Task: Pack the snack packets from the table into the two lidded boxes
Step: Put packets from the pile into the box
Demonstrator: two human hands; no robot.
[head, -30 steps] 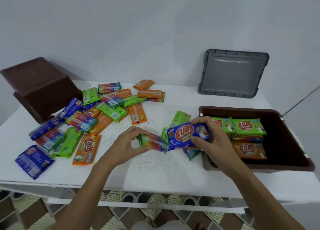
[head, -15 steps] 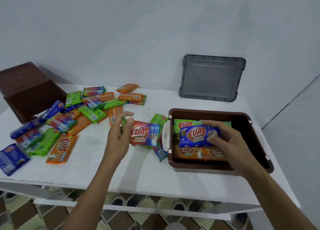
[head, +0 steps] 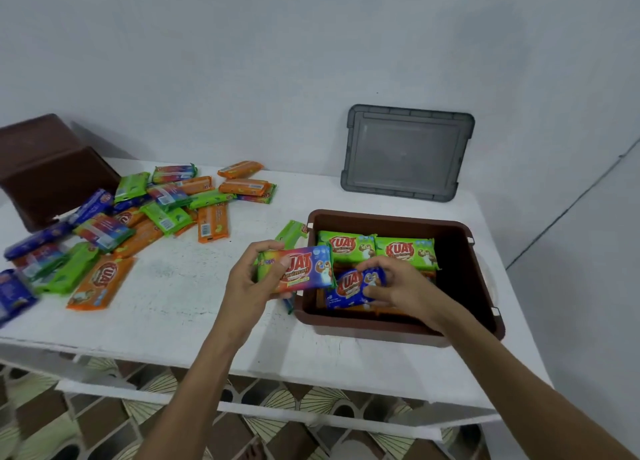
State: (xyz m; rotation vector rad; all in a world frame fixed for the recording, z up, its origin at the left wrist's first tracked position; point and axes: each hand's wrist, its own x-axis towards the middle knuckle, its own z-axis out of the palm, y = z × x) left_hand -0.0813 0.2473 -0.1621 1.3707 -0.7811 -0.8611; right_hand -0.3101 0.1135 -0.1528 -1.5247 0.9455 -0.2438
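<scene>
Blue packet (head: 349, 286), long axis left-right, pinched by your right hand (head: 403, 288) inside brown box (head: 398, 333) holding green packets (head: 405, 251); your left hand (head: 247, 286) grips rainbow packet (head: 301, 269).

My left hand (head: 249, 281) grips a rainbow-coloured foil snack packet (head: 301, 269) by its left end, thumb on its printed face, holding it level just above the near left corner of the open brown plastic box (head: 381, 217). My right hand (head: 401, 286), just to the right of it, pinches a blue foil snack packet (head: 348, 286) inside that box, over orange packets lying on the bottom. Just beyond my right fingers two green foil packets (head: 346, 246) lie side by side in the box. Beyond them a grey plastic lid (head: 407, 153) leans on the wall. Well to the left of my left hand a loose heap of packets (head: 138, 217) covers the white table (head: 190, 303), with a second brown box (head: 52, 175) tipped over behind it.
</scene>
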